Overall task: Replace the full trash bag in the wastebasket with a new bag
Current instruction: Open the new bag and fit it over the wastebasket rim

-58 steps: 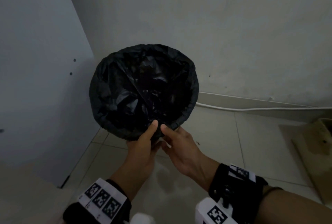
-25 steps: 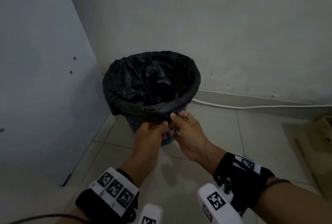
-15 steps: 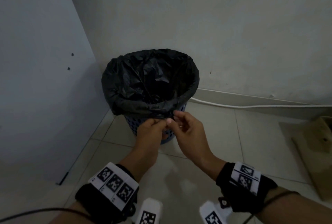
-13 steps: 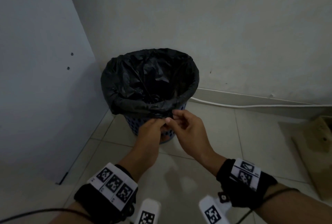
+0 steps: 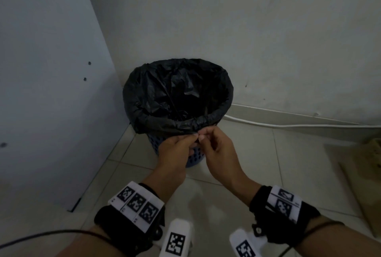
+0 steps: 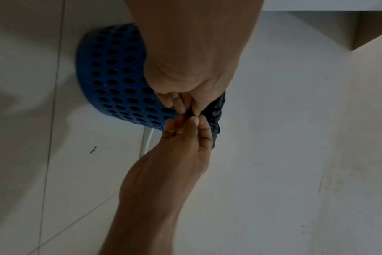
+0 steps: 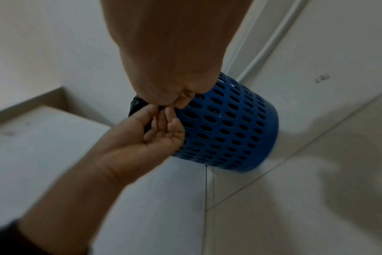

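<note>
A blue perforated wastebasket (image 5: pixel 192 156) stands on the tiled floor in the corner. A black trash bag (image 5: pixel 177 96) lines it, its edge folded down over the rim. Both hands meet at the near side of the rim. My left hand (image 5: pixel 192 137) pinches the bag's folded edge between thumb and fingers, and my right hand (image 5: pixel 203 136) pinches it right beside. In the left wrist view the left hand (image 6: pixel 186 107) and right hand (image 6: pixel 185 123) hold a bunched bit of bag (image 6: pixel 216 110) against the wastebasket (image 6: pixel 111 77). The right wrist view shows the same pinch at the wastebasket (image 7: pixel 229 124).
A pale panel (image 5: pixel 41 91) stands close on the left of the wastebasket, and the wall is right behind it. A white cable (image 5: pixel 288 125) runs along the wall's base. Flattened cardboard (image 5: pixel 367 174) lies at the right edge. Bare tiles lie in front.
The wastebasket, earlier tipped with its mouth toward me, now stands upright on the floor. Both hands have stayed at the near rim and drawn closer, pinching the bag's edge.
</note>
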Available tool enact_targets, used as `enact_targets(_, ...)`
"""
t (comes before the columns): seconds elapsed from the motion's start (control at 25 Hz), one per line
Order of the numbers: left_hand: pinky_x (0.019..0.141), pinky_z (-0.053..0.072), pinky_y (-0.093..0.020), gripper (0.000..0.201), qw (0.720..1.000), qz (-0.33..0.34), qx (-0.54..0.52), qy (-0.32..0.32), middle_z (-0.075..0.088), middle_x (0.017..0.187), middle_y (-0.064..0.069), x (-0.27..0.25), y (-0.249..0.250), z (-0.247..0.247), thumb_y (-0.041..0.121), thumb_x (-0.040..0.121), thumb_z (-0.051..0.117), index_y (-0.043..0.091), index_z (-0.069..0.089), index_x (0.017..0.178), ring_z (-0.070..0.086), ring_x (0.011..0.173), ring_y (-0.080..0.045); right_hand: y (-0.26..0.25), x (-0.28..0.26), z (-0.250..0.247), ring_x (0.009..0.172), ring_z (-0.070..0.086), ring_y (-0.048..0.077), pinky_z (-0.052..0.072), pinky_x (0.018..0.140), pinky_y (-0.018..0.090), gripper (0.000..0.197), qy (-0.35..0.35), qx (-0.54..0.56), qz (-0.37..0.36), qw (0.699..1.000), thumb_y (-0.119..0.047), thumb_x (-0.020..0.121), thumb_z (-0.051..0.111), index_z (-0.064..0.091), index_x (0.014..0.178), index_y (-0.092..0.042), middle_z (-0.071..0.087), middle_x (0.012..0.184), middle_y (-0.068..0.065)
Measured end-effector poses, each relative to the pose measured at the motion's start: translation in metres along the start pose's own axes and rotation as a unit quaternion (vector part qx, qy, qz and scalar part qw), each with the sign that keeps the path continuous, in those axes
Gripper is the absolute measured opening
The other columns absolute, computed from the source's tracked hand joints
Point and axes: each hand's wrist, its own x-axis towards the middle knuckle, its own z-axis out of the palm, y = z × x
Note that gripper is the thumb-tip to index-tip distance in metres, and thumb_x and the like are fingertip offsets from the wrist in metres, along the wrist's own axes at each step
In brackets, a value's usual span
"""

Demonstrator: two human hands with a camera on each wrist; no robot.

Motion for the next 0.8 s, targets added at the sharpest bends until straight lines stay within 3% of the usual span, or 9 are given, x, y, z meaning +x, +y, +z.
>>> enact_targets(0.12, 0.066, 0.048, -0.026, 0.013, 0.999, -0.014, -0.037, 0.006, 0.072, 0.102, -0.004, -0.003, 0.003, 0.002, 0.015, 0.091, 0.064, 0.014, 0.070, 0.103, 0.066, 0.093, -0.018, 0.004, -0.002, -0.009, 0.079, 0.059, -0.001, 0.048, 0.073, 0.013, 0.019, -0.010, -0.148, -0.130, 0.980, -0.007, 0.090, 0.064, 0.066, 0.108, -0.014, 0.065, 0.093, -0.004)
enact_targets(0.24, 0.072, 0.046, -0.030, 0.011, 0.997, -0.028, -0.062, -0.019, 0.071, 0.103, -0.003, -0.009, 0.005, 0.006, 0.022, 0.095, 0.057, 0.021, 0.068, 0.095, 0.065, 0.098, -0.016, 0.007, 0.007, -0.014, 0.080, 0.054, -0.005, 0.044, 0.074, 0.011, 0.013, -0.006, -0.194, -0.171, 0.966, -0.008, 0.091, 0.063, 0.068, 0.101, -0.012, 0.062, 0.091, -0.007)
enact_targets(0.36, 0.074, 0.048, -0.031, 0.020, 0.995, -0.037, -0.090, -0.033, 0.073, 0.107, -0.003, -0.009, 0.005, 0.008, 0.030, 0.097, 0.053, 0.018, 0.068, 0.105, 0.066, 0.101, -0.017, 0.003, 0.008, -0.008, 0.082, 0.057, 0.004, 0.045, 0.072, 0.014, 0.006, 0.002, -0.177, -0.140, 0.974, -0.010, 0.093, 0.059, 0.065, 0.094, -0.013, 0.061, 0.090, -0.001)
enact_targets(0.48, 0.073, 0.051, -0.030, 0.023, 0.995, -0.025, -0.090, -0.035, 0.072, 0.109, -0.001, -0.008, 0.003, 0.008, 0.026, 0.097, 0.053, 0.017, 0.065, 0.115, 0.066, 0.102, -0.016, 0.000, 0.005, -0.005, 0.080, 0.064, 0.011, 0.052, 0.073, 0.022, 0.008, 0.015, -0.060, -0.044, 0.997, -0.010, 0.094, 0.057, 0.064, 0.092, -0.012, 0.067, 0.087, 0.002)
enact_targets(0.56, 0.073, 0.051, -0.028, 0.015, 0.996, -0.016, -0.076, -0.031, 0.072, 0.103, 0.002, -0.007, 0.000, 0.007, 0.022, 0.096, 0.056, 0.018, 0.067, 0.106, 0.067, 0.098, -0.014, 0.000, 0.010, -0.004, 0.076, 0.063, 0.024, 0.052, 0.071, 0.035, 0.006, 0.039, 0.066, 0.051, 0.996, -0.007, 0.092, 0.059, 0.060, 0.088, -0.011, 0.066, 0.084, 0.014)
enact_targets(0.64, 0.068, 0.047, -0.028, 0.010, 0.998, -0.012, -0.058, -0.023, 0.073, 0.091, 0.002, -0.005, -0.003, 0.005, 0.020, 0.094, 0.060, 0.015, 0.068, 0.095, 0.066, 0.090, -0.014, -0.001, 0.013, -0.003, 0.075, 0.057, 0.031, 0.048, 0.068, 0.039, 0.010, 0.044, 0.187, 0.143, 0.971, -0.004, 0.088, 0.062, 0.060, 0.082, -0.012, 0.062, 0.082, 0.024)
enact_targets(0.72, 0.069, 0.047, -0.027, 0.009, 0.999, -0.010, -0.047, -0.015, 0.072, 0.090, 0.001, -0.003, -0.002, 0.005, 0.020, 0.093, 0.062, 0.014, 0.069, 0.092, 0.064, 0.089, -0.014, -0.003, 0.010, -0.002, 0.078, 0.061, 0.031, 0.052, 0.069, 0.033, 0.007, 0.028, 0.176, 0.145, 0.973, -0.005, 0.089, 0.063, 0.065, 0.084, -0.010, 0.067, 0.084, 0.019)
enact_targets(0.8, 0.076, 0.050, -0.028, 0.010, 0.999, -0.010, -0.044, -0.014, 0.072, 0.098, 0.002, -0.001, 0.000, 0.005, 0.021, 0.093, 0.062, 0.016, 0.070, 0.095, 0.065, 0.095, -0.014, -0.003, 0.002, -0.005, 0.080, 0.069, 0.017, 0.055, 0.073, 0.024, 0.005, 0.005, 0.063, 0.065, 0.996, -0.008, 0.090, 0.065, 0.067, 0.095, -0.009, 0.073, 0.087, 0.008)
